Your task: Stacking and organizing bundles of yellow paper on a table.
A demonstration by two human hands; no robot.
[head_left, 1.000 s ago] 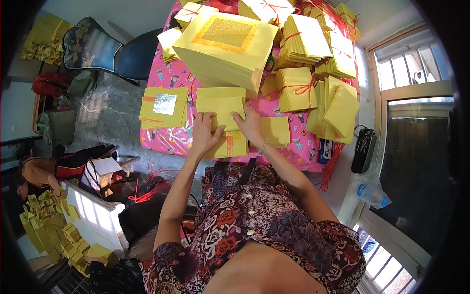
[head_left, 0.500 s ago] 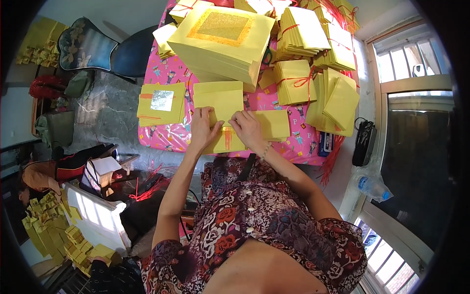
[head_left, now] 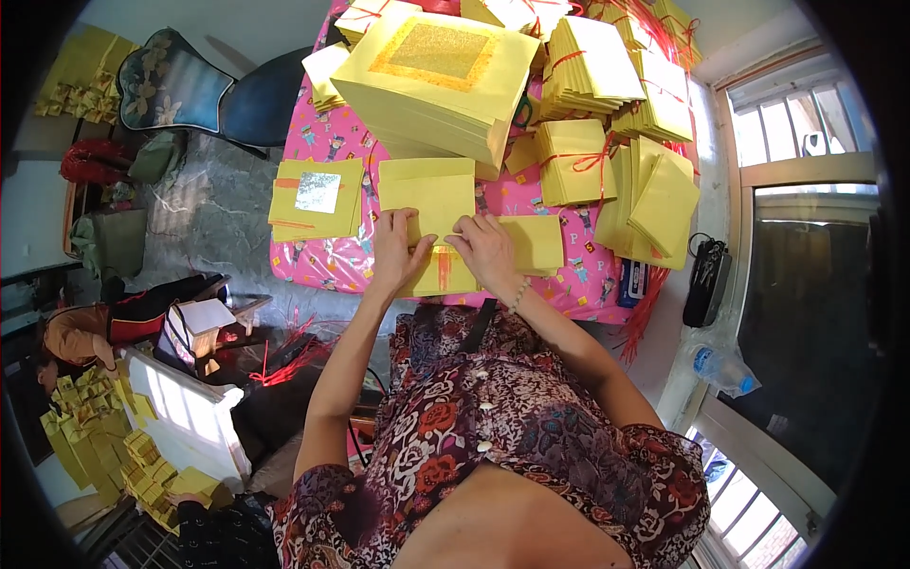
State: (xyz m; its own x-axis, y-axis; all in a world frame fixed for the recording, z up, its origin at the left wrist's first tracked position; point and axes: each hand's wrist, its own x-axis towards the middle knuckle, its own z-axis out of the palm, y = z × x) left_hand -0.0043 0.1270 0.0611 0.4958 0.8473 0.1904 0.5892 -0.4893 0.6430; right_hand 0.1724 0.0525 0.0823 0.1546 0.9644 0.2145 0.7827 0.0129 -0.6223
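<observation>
A sheet of yellow paper (head_left: 431, 194) lies before me on the table, its near part folded up, with an orange-red mark on it. My left hand (head_left: 396, 251) grips the paper's left side, fingers bent and thumb pointing in along the fold. From the right, my right hand (head_left: 485, 248) pinches the same fold, its thumb tip close to the left thumb. Part of the fold is hidden under the fingers. Just beside the right hand is another folded piece of yellow paper (head_left: 534, 245). Left of the sheet sits a small stack of yellow paper (head_left: 318, 197) with a silver square on top.
A tall yellow paper stack (head_left: 431, 90) stands behind the sheet on the pink patterned tablecloth (head_left: 322, 270). Tied yellow bundles (head_left: 575, 161) fill the right. A plastic bottle (head_left: 725, 370) and a black case (head_left: 706, 280) rest by the window. Other people work at lower left.
Both hands hold nearly the same place on the paper. The whole view has shifted slightly; nothing has been let go.
</observation>
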